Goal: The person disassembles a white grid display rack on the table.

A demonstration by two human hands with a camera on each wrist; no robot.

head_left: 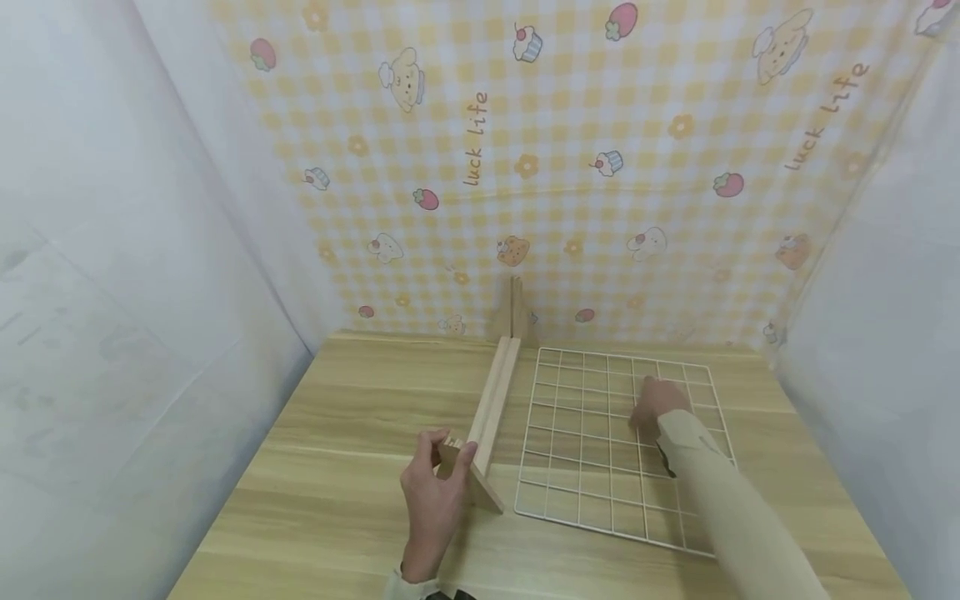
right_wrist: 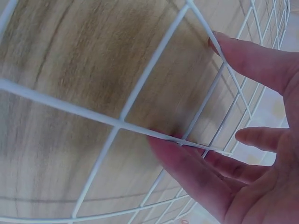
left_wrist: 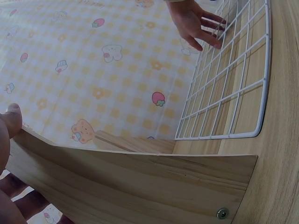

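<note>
A wooden stand lies lengthwise on the table, with two long rails (head_left: 497,400) joining a far upright board (head_left: 517,308) and a near end board (head_left: 480,487). My left hand (head_left: 437,492) grips the near end board by its upper corner, thumb on one side and fingers on the other. In the left wrist view, a bolt (left_wrist: 223,213) shows low on that board (left_wrist: 135,182). To the right lies a white wire grid (head_left: 581,442). My right hand (head_left: 656,402) is over it, fingers loosely extended; in the right wrist view the thumb and fingertips (right_wrist: 163,147) reach its wires.
The wood-grain table (head_left: 322,500) runs back to a yellow checked cloth (head_left: 570,208) printed with cupcakes and strawberries. Pale sheets hang as walls on the left (head_left: 150,250) and right (head_left: 870,333). The far upright board stands close to the cloth.
</note>
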